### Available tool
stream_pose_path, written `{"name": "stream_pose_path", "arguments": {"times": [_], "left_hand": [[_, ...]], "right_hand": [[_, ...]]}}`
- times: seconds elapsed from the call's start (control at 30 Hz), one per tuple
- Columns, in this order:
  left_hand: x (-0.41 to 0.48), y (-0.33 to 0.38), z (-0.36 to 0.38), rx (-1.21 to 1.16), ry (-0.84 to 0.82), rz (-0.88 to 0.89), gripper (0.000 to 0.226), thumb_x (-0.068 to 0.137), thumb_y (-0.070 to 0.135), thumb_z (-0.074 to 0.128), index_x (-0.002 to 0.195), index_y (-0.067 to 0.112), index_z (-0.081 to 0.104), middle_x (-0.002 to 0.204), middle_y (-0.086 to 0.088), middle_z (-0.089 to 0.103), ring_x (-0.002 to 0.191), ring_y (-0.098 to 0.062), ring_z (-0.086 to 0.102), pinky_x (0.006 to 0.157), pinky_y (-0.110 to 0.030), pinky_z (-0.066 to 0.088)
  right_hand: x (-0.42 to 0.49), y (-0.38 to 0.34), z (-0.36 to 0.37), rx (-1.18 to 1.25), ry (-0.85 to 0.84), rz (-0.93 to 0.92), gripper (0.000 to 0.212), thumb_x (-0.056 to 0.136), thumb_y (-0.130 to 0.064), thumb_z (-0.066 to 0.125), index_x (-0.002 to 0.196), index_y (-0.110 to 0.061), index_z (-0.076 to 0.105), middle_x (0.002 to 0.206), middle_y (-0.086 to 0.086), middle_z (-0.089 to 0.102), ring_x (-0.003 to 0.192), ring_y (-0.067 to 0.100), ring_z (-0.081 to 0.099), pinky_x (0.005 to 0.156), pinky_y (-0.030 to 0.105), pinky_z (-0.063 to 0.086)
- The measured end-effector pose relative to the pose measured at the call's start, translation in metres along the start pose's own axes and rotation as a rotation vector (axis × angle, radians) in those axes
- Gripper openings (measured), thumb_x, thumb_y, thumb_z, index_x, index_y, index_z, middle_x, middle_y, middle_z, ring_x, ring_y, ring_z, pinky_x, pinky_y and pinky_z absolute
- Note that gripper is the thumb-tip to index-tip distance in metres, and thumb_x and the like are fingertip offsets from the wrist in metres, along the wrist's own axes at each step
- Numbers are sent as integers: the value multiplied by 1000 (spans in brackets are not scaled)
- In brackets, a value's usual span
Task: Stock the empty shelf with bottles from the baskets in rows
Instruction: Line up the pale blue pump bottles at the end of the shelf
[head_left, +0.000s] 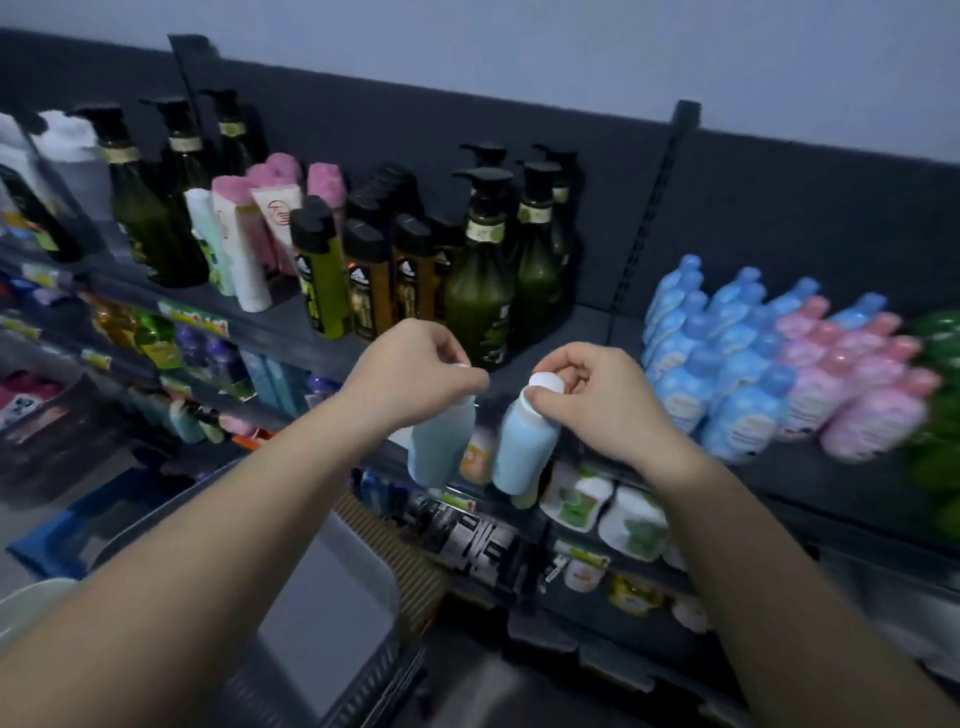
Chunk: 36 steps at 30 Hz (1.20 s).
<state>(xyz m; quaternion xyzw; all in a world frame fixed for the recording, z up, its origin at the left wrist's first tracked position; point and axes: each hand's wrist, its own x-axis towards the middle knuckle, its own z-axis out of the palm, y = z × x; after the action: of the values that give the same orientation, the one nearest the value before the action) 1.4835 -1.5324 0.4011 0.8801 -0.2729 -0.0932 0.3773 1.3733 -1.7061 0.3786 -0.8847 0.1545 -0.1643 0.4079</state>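
Observation:
My left hand (415, 371) grips the white cap of a light blue bottle (440, 444), which hangs below it. My right hand (597, 395) pinches the white cap of a second light blue bottle (524, 447), tilted slightly. Both bottles hover just in front of the dark top shelf (582, 338), over its bare stretch between the green pump bottles (480, 306) and the rows of blue bottles (727, 353). A grey basket (332, 613) sits low in front of me, under my left forearm.
Pink bottles (857, 395) stand in rows right of the blue ones, with green ones (940, 364) at the far right. Dark shower gels (369, 280) and pink-capped tubes fill the shelf's left. Lower shelves hold several packed goods. A blue crate (62, 530) lies on the floor.

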Motion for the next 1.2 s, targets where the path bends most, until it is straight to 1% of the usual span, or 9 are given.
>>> {"name": "stream_pose_path", "arguments": {"times": [0.17,0.33,0.47,0.6,0.73,0.87,1.03,1.13,1.2], "left_hand": [[-6,70,51,-65,-97,86,21,62,37,71,69,17,69,59,4,63,59,-15,59,57,-34,50],[-25,147,112,-133,-198,153,41,42,48,61,67,16,69,59,3,69,54,-13,57,62,-37,54],[-41,202,154,-112,-236,201,25,56,38,68,68,16,71,60,5,69,54,-9,55,65,-34,53],[-64,252,194,-96,-271,262,19,61,34,72,68,16,71,56,8,67,53,-6,57,55,-23,48],[-82,299,227,-93,-298,338,16,62,31,72,66,15,70,63,3,69,61,-11,61,65,-32,53],[-100,344,257,-86,-343,432,12,68,28,72,69,16,68,54,12,62,53,-1,52,55,-20,42],[-116,393,284,-122,-382,506,14,67,28,71,67,15,68,61,1,67,46,-2,50,58,-28,48],[-121,423,293,-105,-374,573,19,68,30,72,69,11,70,66,-3,70,55,-6,53,61,-27,50],[-123,442,294,-106,-377,609,24,69,32,72,71,8,71,63,-3,66,51,-4,48,51,-19,43]], "right_hand": [[-38,19,-67,4,105,47,13,75,-28,78,83,-26,69,65,-9,57,54,0,48,53,15,39],[-88,50,-148,-39,203,88,12,76,-22,78,83,-20,69,59,-10,54,51,1,46,52,15,37],[-124,73,-207,-119,236,98,12,75,-22,78,80,-21,67,56,-10,54,51,2,47,51,15,35],[-163,95,-256,-178,271,110,11,72,-23,78,78,-21,68,55,-9,53,50,2,46,49,16,34],[-199,110,-301,-199,314,147,13,72,-26,77,80,-21,68,61,-9,58,53,2,48,52,19,39],[-231,120,-339,-270,380,192,14,70,-29,74,81,-23,66,61,-8,57,55,3,49,54,23,39],[-259,130,-380,-393,510,193,13,70,-28,72,77,-23,64,55,-10,52,56,6,48,58,28,41],[-274,134,-402,-401,616,156,12,71,-22,75,75,-16,66,51,-8,48,55,8,47,55,20,37],[-280,134,-415,-402,694,119,13,70,-20,75,73,-11,66,49,-7,46,54,8,44,52,16,34]]}}
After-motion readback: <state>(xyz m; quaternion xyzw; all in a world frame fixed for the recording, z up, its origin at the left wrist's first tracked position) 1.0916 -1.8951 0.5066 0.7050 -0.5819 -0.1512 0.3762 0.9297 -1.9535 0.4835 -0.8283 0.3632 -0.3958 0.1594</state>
